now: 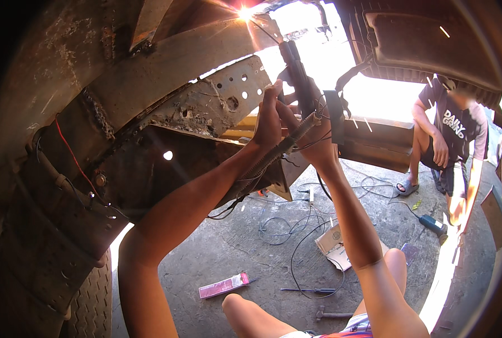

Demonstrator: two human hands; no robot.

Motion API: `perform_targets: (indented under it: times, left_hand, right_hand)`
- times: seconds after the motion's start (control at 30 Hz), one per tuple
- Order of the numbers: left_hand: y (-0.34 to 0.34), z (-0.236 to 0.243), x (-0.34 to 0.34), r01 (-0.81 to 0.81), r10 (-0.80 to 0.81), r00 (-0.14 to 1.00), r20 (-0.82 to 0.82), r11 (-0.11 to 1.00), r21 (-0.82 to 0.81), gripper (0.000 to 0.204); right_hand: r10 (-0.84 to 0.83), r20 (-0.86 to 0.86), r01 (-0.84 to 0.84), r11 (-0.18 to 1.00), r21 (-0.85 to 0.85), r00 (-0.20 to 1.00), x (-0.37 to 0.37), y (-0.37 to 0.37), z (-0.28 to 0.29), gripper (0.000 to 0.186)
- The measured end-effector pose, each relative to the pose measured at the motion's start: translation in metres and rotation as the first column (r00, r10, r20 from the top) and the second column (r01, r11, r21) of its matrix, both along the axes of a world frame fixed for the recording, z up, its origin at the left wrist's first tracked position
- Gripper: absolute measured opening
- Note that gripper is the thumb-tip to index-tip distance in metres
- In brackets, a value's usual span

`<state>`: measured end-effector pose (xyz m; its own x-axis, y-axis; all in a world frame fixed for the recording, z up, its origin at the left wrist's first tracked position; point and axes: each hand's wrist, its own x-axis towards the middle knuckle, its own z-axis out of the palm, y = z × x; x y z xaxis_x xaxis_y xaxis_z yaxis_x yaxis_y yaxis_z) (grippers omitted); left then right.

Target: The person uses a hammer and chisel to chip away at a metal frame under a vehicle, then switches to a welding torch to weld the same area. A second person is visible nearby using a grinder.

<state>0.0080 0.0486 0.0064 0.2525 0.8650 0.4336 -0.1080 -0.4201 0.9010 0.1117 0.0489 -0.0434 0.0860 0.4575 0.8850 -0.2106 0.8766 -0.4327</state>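
My raised arms reach up under a rusty metal vehicle frame (144, 67). My right hand (317, 132) is wrapped round a dark welding electrode holder (299, 76). Pressed up against it from the left, my left hand (269, 118) closes on the holder too; some of its fingers are hidden. A thin welding rod (265, 31) sticks out of the holder's top. At the rod's tip a bright arc (244, 14) glows against the frame beam, throwing sparks. A thick cable (282, 146) runs down from the holder along my left forearm.
At the right another person (453, 124) crouches with a hand near a green angle grinder (433, 225). On the concrete floor lie looped cables (279, 230), cardboard (332, 245), a pink-and-white packet (224, 285) and a hammer (332, 314). A tire (90, 301) stands at lower left.
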Motion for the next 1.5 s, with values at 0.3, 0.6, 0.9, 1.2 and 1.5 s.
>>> perform_targets:
  times: [0.3, 0.6, 0.9, 1.2, 1.5]
  left_hand:
    - [0.002, 0.0, -0.002, -0.011, 0.011, 1.0, -0.004, 1.0, -0.008, 0.067]
    - [0.003, 0.0, -0.002, -0.015, 0.015, 1.0, -0.007, 1.0, -0.028, 0.069]
    - [0.003, -0.001, -0.001, -0.074, 0.074, 0.997, -0.01, 0.997, 0.029, 0.069]
    - [0.01, -0.002, -0.009, -0.035, 0.035, 0.999, 0.0, 0.999, -0.014, 0.07]
    - [-0.033, 0.001, -0.011, 0.133, -0.148, 0.873, -0.465, 0.989, -0.064, 0.071]
  right_hand:
    - [0.047, -0.017, -0.048, 0.998, -0.034, 0.999, 0.0, -0.003, 0.003, 0.057]
    - [0.087, -0.06, -0.089, 0.996, -0.029, 0.994, -0.002, -0.005, 0.003, 0.056]
    - [0.042, -0.013, -0.042, 0.998, -0.037, 0.999, -0.001, -0.005, 0.007, 0.055]
    - [0.055, -0.021, -0.056, 0.996, -0.07, 0.998, -0.001, -0.003, 0.008, 0.055]
    - [0.088, -0.306, -0.152, 0.969, -0.193, 0.948, 0.01, -0.028, -0.05, 0.057]
